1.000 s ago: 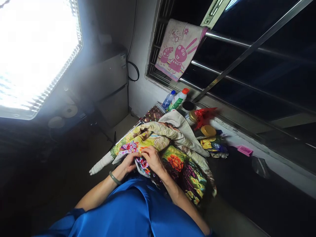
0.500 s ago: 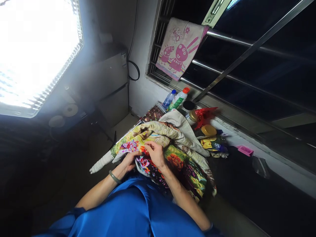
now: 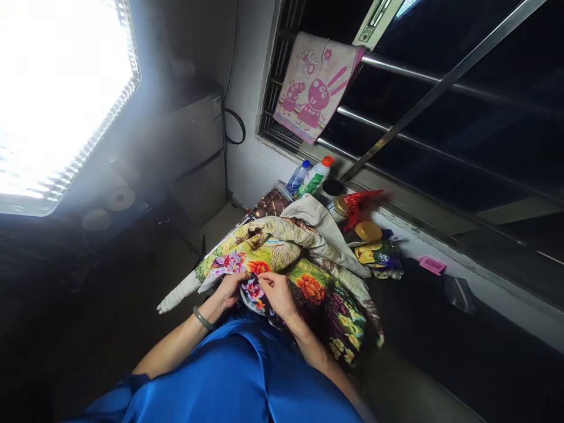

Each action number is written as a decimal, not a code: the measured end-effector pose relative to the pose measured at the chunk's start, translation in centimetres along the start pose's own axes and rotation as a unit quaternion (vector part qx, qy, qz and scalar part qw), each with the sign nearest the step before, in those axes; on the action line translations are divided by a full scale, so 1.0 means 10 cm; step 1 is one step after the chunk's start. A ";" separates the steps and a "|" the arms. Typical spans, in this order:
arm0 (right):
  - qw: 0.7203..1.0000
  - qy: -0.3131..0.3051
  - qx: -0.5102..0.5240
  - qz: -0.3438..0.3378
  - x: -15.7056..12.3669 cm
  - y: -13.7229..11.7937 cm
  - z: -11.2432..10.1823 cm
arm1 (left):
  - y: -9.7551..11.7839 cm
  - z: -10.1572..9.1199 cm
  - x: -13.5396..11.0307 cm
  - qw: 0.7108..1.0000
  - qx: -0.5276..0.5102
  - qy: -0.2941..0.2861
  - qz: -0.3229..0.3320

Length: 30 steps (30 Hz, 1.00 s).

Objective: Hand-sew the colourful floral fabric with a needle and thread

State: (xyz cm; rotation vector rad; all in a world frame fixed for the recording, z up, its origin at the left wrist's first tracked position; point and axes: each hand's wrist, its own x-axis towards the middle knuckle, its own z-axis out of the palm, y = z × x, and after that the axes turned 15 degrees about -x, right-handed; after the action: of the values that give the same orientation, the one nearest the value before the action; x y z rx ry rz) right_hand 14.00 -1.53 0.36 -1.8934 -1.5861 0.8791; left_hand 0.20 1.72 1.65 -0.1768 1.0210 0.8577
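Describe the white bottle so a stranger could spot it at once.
Start at the barred window and find the pink-printed towel hanging there. Below the towel, just past the flowered cloth, is the white bottle. Its orange-red cap and green markings set it apart from the bluish bottle beside it, which has a blue cap.
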 end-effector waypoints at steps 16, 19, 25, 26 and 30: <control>0.990 0.021 -0.130 -0.057 0.03 -0.03 0.03 | -0.03 -0.09 0.09 0.999 -0.012 -0.021 0.026; 0.982 0.028 -0.171 -0.070 0.02 -0.10 0.02 | -0.04 -0.03 0.05 0.999 -0.015 -0.024 0.038; 0.976 0.037 -0.197 -0.083 -0.02 -0.14 0.05 | -0.05 0.04 0.06 0.999 0.001 0.007 0.045; 0.977 0.039 -0.193 -0.084 -0.02 -0.14 0.05 | -0.05 0.03 0.07 0.999 0.006 0.010 0.043; 0.982 0.044 -0.168 -0.081 -0.03 -0.12 0.05 | -0.05 -0.02 0.10 0.999 0.022 0.016 0.042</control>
State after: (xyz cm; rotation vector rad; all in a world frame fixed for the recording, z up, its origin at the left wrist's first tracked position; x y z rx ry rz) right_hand 12.82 -1.58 0.96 -1.9561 -1.8953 0.4745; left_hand 0.61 1.82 0.64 -0.1109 1.0822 0.9113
